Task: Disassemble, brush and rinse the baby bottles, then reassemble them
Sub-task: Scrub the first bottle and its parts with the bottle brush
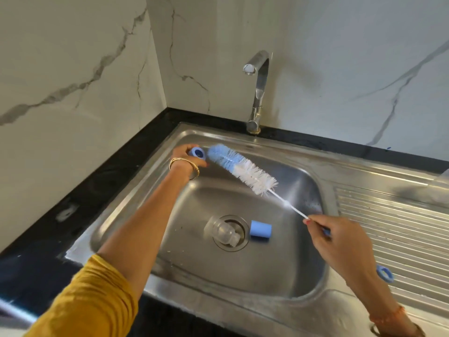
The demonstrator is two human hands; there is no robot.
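My left hand (188, 158) grips a blue baby bottle (198, 152) at the sink's far left corner, its open mouth turned toward me. My right hand (337, 237) holds the thin handle of a long bottle brush (239, 167) with blue and white bristles. The blue bristle tip lies just beside the bottle's mouth. Down in the basin a clear nipple piece (226, 233) rests over the drain, and a blue cap (260, 231) lies right of it. The brush handle's blue loop end (385, 273) shows below my right wrist.
The steel sink (279, 276) is set in a black counter (80, 198) in a marble-walled corner. A tap (257, 91) stands at the back with no water running. A ribbed drainboard (401, 229) stretches to the right.
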